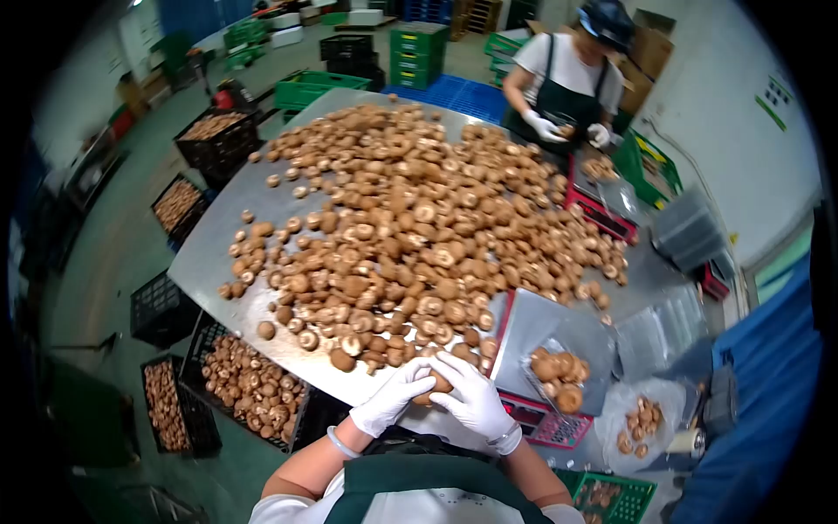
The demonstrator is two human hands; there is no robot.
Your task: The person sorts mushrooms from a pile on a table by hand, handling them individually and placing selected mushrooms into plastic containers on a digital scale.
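Note:
My left hand [394, 398] and my right hand [472, 402], both in white gloves, meet at the near edge of the metal table [214, 236]. Between them they hold a brown mushroom [439, 382], partly covered by the fingers. A large heap of mushrooms [410, 227] spreads over the table just beyond my hands. Right of my right hand is a red scale [546, 428], with a clear tray of mushrooms [560, 377] on its plate.
A co-worker [567, 83] in white gloves handles something beside a second red scale [601, 214]. Black crates of mushrooms [253, 384] stand on the floor at left. Clear empty trays [659, 336] and a plastic bag with mushroom pieces [642, 425] lie at right.

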